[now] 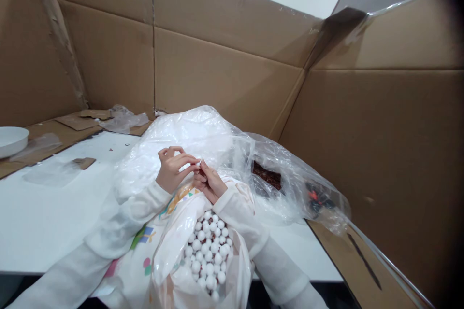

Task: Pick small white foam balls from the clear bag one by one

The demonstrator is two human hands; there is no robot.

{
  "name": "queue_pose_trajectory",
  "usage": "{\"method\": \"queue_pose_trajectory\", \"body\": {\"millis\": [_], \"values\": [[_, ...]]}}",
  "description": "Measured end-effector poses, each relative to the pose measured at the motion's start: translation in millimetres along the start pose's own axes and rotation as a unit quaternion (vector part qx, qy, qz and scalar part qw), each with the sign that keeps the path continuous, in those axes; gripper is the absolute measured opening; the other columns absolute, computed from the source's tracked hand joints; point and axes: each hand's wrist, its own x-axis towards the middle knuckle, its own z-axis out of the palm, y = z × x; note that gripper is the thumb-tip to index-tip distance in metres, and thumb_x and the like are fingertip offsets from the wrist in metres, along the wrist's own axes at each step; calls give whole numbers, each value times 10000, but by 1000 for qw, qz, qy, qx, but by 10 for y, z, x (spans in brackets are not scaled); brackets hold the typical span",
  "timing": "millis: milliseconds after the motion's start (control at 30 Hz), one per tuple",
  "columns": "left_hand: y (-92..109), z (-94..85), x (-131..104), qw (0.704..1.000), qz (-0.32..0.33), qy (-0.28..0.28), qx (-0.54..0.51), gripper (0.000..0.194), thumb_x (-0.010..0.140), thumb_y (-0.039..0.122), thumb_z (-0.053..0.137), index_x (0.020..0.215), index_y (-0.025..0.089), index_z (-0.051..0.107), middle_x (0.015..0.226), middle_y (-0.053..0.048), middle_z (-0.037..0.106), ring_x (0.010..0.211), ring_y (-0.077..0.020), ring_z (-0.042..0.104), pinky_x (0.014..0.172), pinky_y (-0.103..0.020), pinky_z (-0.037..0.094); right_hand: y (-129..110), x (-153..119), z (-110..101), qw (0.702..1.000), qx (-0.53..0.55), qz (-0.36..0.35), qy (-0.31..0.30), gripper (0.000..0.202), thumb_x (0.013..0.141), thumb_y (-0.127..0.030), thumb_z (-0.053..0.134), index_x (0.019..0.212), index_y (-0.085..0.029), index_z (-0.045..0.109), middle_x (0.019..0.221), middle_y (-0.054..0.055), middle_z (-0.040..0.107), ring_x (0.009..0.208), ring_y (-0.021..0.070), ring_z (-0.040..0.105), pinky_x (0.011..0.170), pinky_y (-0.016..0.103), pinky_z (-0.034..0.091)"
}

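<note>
My left hand (174, 170) and my right hand (210, 182) meet fingertip to fingertip in front of me. Between their pinched fingers is a small white ball (198, 164); a dark bit beside it is too small to make out. Below my wrists, an open white plastic bag (170, 256) with coloured prints holds many white balls (208, 253) with reddish-brown bits among them. Just beyond my hands lies a large clear plastic bag (192, 128) that looks full of white material.
To the right, another clear bag (290, 159) holds dark brown pieces (267, 176) and black-and-red items (319, 198). Crumpled plastic (123, 119) and a white bowl (12, 141) stand at the left of the white table (54, 222). Tall cardboard walls (224, 58) enclose it.
</note>
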Motion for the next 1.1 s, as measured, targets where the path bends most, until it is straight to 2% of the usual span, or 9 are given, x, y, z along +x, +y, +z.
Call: {"method": "queue_pose_trajectory", "body": {"millis": [467, 600, 667, 700, 833, 900, 967, 1033, 1100], "values": [[41, 18, 17, 1000, -8, 4, -24, 125, 793, 328, 570, 799, 243, 661, 829, 5, 690, 923, -230, 459, 863, -438, 213, 21, -11, -15, 1000, -11, -27, -1, 198, 691, -272, 666, 721, -100, 574, 545, -68, 402, 388, -7, 226, 333, 92, 215], [58, -14, 44, 996, -48, 35, -70, 191, 786, 383, 560, 826, 225, 659, 807, -26, 680, 896, -228, 460, 854, -420, 286, 19, 26, -19, 999, 50, 9, 15, 224, 760, -350, 571, 755, -126, 569, 590, -29, 494, 404, 20, 337, 346, 116, 281], [92, -53, 62, 989, -50, 37, -135, 232, 786, 415, 545, 829, 218, 659, 783, -40, 667, 857, -218, 472, 821, -392, 346, 4, 41, -35, 996, 82, 25, 28, 151, 786, -278, 512, 799, -140, 571, 622, -4, 544, 456, 55, 431, 386, 144, 360], [115, -74, 69, 983, -37, 20, -178, 260, 784, 441, 536, 820, 217, 662, 771, -45, 662, 838, -214, 484, 802, -378, 370, -6, 43, -43, 995, 91, 29, 39, 120, 778, -206, 484, 830, -143, 571, 639, 4, 564, 490, 71, 471, 413, 160, 398], [185, -102, 78, 951, 56, -110, -284, 422, 799, 554, 423, 864, 223, 676, 810, -63, 663, 818, -210, 522, 805, -365, 388, -36, 24, -49, 991, 101, 33, 79, 330, 651, 0, 420, 919, -136, 555, 707, 16, 613, 591, 98, 564, 489, 187, 478], [154, -78, 74, 959, 41, -112, -258, 435, 848, 513, 352, 966, 217, 648, 852, -63, 660, 826, -203, 522, 812, -358, 380, -37, 12, -34, 991, 102, 21, 84, 402, 592, 64, 390, 906, -136, 542, 762, 25, 630, 683, 103, 601, 556, 191, 509], [60, -46, 68, 978, -28, -60, -200, 384, 883, 412, 326, 1025, 199, 612, 863, -59, 651, 811, -192, 522, 783, -339, 390, -30, 8, -21, 991, 99, 13, 84, 451, 552, 107, 358, 888, -143, 524, 824, 36, 635, 804, 109, 616, 634, 204, 527], [-76, -11, 55, 989, -94, -28, -111, 320, 876, 330, 352, 995, 183, 611, 854, -57, 646, 771, -191, 521, 741, -332, 398, -16, 15, -22, 992, 91, 16, 82, 462, 551, 123, 354, 889, -151, 509, 865, 49, 632, 889, 125, 612, 672, 226, 534], [-215, 27, 30, 992, -114, -51, 6, 259, 837, 299, 413, 908, 182, 634, 825, -60, 648, 741, -210, 515, 710, -348, 388, -2, 32, -35, 993, 86, 13, 83, 437, 577, 116, 370, 898, -149, 503, 878, 68, 628, 915, 140, 610, 687, 240, 536]]}}
